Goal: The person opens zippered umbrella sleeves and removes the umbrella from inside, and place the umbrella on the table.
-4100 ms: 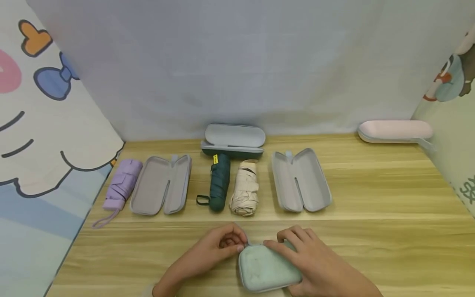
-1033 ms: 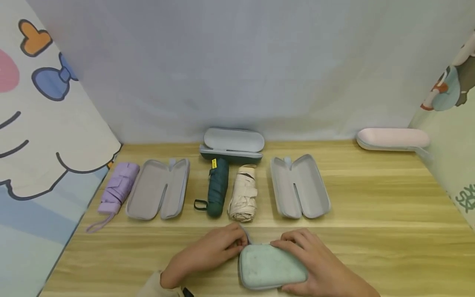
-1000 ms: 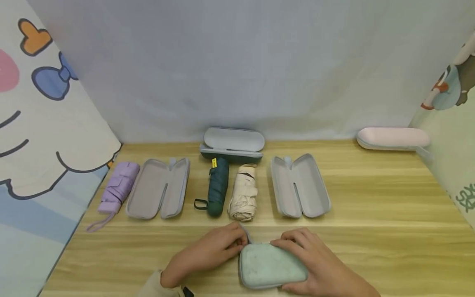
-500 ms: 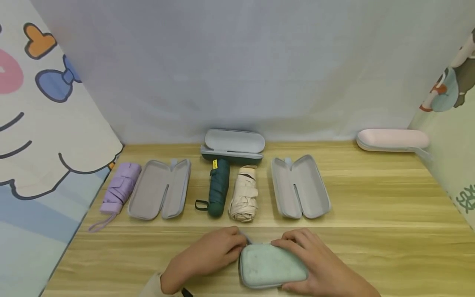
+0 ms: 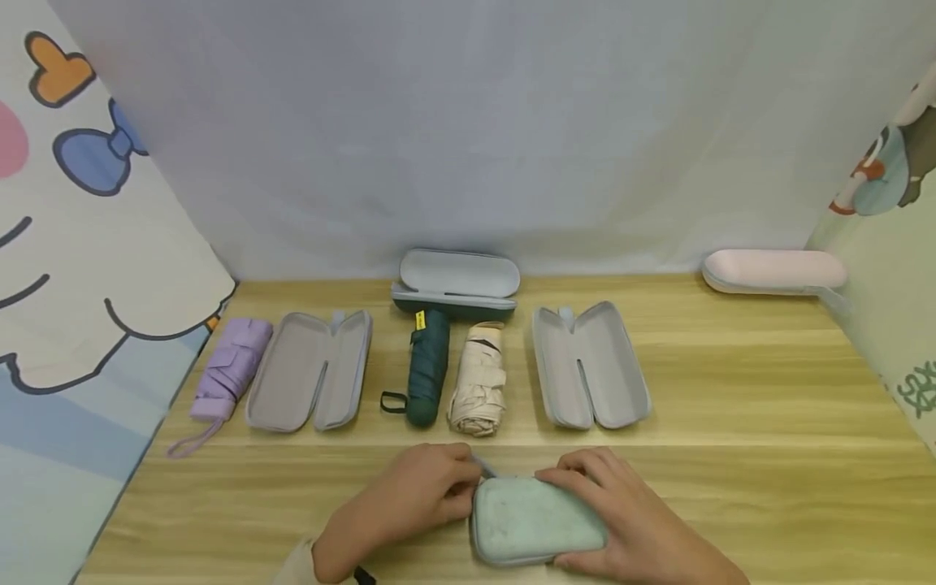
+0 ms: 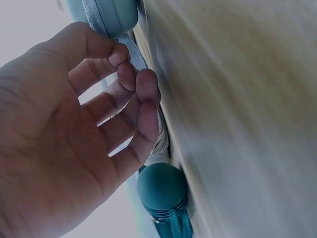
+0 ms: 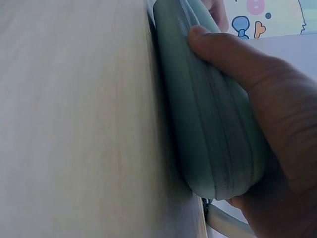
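A mint-green zip case (image 5: pixel 537 520) lies near the table's front edge. My right hand (image 5: pixel 621 520) grips its right end, thumb along the near side and fingers over the far edge; in the right wrist view the thumb (image 7: pixel 223 49) presses on the grey zip band. At the case's far left corner my left hand (image 5: pixel 420 504) has its thumb and fingertips together on a grey strap (image 5: pixel 484 467). The left wrist view shows the strap (image 6: pixel 132 49) running behind these fingertips; any zip pull there is hidden.
Behind the hands lie folded umbrellas, purple (image 5: pixel 230 370), dark green (image 5: pixel 427 370) and beige (image 5: pixel 478 382). Opened grey-lined cases stand at left (image 5: pixel 288 374), right (image 5: pixel 614 366) and back (image 5: pixel 461 276). A pink case (image 5: pixel 775 270) lies far right against the backdrop.
Over the last seconds my left fingers have curled closer in at the case's corner and my right hand lies a little further right. In the last second the left hand shifts only slightly.
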`<state>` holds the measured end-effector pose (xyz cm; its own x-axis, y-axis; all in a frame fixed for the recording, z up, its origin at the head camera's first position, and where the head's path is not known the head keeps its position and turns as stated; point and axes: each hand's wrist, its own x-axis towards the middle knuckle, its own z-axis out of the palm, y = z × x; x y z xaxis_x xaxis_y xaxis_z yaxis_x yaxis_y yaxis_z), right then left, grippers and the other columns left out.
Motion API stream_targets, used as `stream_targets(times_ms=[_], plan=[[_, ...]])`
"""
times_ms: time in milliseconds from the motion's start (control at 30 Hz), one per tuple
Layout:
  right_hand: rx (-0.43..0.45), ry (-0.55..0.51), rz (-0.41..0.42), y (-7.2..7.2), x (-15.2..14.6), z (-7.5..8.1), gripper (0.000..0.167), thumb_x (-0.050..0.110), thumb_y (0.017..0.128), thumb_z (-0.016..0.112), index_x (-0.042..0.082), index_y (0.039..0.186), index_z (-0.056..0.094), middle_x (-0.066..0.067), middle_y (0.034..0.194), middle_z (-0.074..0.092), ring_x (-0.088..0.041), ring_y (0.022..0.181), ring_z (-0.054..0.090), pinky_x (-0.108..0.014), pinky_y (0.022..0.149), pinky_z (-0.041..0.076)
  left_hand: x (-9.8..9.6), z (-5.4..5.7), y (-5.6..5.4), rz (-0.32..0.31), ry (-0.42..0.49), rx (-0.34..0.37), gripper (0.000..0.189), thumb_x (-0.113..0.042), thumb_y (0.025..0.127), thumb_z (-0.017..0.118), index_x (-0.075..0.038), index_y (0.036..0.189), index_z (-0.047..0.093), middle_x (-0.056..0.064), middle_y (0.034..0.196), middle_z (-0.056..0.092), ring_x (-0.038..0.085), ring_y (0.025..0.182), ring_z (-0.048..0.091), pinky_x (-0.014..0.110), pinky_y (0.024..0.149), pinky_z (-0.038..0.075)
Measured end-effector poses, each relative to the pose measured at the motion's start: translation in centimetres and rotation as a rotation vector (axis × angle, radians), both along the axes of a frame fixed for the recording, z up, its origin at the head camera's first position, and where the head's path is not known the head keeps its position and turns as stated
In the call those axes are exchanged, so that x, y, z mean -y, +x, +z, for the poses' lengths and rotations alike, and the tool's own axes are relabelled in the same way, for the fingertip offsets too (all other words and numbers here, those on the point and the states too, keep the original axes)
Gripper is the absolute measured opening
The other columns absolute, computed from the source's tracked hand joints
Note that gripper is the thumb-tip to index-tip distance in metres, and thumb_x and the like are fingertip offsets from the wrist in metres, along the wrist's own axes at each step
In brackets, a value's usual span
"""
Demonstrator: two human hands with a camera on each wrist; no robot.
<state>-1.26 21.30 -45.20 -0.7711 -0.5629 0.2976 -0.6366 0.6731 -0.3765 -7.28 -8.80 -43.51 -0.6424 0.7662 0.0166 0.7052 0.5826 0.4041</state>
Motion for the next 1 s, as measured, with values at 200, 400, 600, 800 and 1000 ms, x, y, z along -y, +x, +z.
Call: stream_targets(times_ms=[200,400,600,800,1000], plan=[[-0.06,-0.025,-0.016,-0.2,-0.4,0.0,0.083,0.058,0.072,0.09,0.03,0.144,0.058,0.013,0.131,0.057,-0.008,0.118,0.053,-0.036,0.095,0.049,0.0,0.4,0.2,-0.025,-0.007,-0.09,0.026,-0.016,0.085,0.072,-0.024,0.07,0.053,-0.013,0.072,0.041,0.0,0.059,0.031,0.017,0.056,0.027],[-0.123,-0.046,-0.057,-0.5,-0.8,-0.4,0.083,0.056,0.071,0.091,0.025,0.141,0.061,0.009,0.128,0.059,-0.012,0.117,0.054,-0.034,0.096,0.046,-0.1,0.8,0.8,-0.067,-0.034,-0.149,0.021,-0.018,0.082,0.073,-0.024,0.071,0.056,-0.012,0.073,0.04,0.001,0.065,0.033,0.019,0.061,0.028],[-0.12,-0.05,-0.092,-0.6,-0.7,-0.3,0.081,0.055,0.07,0.091,0.025,0.139,0.062,0.009,0.127,0.059,-0.012,0.117,0.054,-0.036,0.095,0.045,-0.5,1.2,1.3,-0.038,-0.099,-0.147,0.012,-0.024,0.084,0.074,-0.026,0.077,0.065,-0.01,0.093,0.052,0.007,0.084,0.046,0.024,0.072,0.039],[-0.11,-0.034,-0.142,-0.6,-0.5,-0.3,0.083,0.055,0.067,0.092,0.025,0.138,0.062,0.007,0.125,0.059,-0.014,0.116,0.054,-0.04,0.095,0.046,-0.8,1.5,1.5,-0.04,-0.104,-0.201,0.014,-0.022,0.082,0.074,-0.024,0.071,0.065,-0.003,0.119,0.06,0.016,0.107,0.054,0.031,0.081,0.049],[-0.081,-0.023,-0.161,-0.5,-0.3,-0.5,0.082,0.055,0.065,0.093,0.025,0.136,0.064,0.006,0.124,0.059,-0.014,0.115,0.055,-0.043,0.092,0.048,-1.0,2.0,2.1,-0.05,-0.092,-0.227,0.017,-0.02,0.084,0.074,-0.022,0.068,0.068,0.0,0.128,0.06,0.019,0.116,0.055,0.034,0.087,0.054]])
